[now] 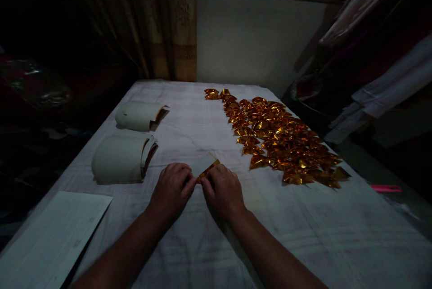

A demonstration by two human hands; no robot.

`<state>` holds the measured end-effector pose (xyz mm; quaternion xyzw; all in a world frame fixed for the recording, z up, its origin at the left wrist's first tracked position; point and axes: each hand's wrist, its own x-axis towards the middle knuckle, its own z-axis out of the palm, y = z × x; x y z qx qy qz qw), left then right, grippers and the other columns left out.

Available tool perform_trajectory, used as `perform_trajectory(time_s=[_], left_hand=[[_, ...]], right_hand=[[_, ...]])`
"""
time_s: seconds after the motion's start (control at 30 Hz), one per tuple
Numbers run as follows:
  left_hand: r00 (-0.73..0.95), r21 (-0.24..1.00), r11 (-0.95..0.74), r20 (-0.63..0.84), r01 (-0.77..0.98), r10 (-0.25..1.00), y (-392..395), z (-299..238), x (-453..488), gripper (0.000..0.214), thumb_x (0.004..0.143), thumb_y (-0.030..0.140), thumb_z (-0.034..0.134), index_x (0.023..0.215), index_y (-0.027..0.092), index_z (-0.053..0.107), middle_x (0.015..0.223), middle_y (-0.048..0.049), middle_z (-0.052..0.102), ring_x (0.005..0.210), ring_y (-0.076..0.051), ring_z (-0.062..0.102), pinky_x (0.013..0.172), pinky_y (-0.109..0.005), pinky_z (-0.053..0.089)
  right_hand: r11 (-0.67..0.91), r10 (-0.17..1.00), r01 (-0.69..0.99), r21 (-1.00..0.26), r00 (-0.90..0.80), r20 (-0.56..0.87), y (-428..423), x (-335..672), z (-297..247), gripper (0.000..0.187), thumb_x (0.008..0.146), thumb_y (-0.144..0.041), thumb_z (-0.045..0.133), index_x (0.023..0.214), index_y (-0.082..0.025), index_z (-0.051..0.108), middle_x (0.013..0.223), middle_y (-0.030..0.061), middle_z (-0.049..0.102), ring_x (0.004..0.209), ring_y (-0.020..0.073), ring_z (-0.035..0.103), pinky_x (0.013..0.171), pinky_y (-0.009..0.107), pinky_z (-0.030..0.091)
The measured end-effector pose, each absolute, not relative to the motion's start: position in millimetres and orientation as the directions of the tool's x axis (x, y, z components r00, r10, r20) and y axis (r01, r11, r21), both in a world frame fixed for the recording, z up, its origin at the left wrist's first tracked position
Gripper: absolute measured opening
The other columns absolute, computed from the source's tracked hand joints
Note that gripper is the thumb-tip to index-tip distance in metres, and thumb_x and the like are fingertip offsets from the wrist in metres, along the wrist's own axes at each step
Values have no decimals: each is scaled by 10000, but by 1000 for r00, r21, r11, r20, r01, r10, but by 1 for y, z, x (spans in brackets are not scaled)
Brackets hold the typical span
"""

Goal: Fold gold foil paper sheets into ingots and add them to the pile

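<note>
My left hand and my right hand meet at the middle of a white cloth-covered table. Both pinch a small paper sheet, white on one face and gold foil on the other, and press it against the cloth. The fingers of each hand are curled tight on its near edge. To the right lies a long heap of several folded gold foil pieces, stretching from the far edge toward the right side.
Two curled stacks of white-backed foil sheets lie on the left of the table. A flat white paper sits at the near left corner. A curtain and a wall stand behind; hanging clothes crowd the right.
</note>
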<state>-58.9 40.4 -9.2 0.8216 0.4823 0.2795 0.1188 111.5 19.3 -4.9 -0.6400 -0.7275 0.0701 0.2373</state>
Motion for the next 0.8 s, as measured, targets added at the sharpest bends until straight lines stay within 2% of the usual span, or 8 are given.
perform_trajectory(time_s=[0.5,0.8], left_hand=[[339,481,-465,329,743,881,40,-8,-56,144,863,217,606,738,220,535,960,-47,661,963,-241,571,871,-409,448],[350,454,-450,290,769,891,39,-5,-56,136,891,220,602,774,216,531,930,-40,627,938,-243,544,853,-408,431]], right_hand=[[159,970,905,-395,-69,233,19,110,-4,37,911,-227,637,879,-210,632,915,57,648,896,229,591,765,330,361],[175,966,876,-449,-64,251,19,111,-8,29,902,-185,630,909,-207,613,956,48,660,925,224,591,790,337,358]])
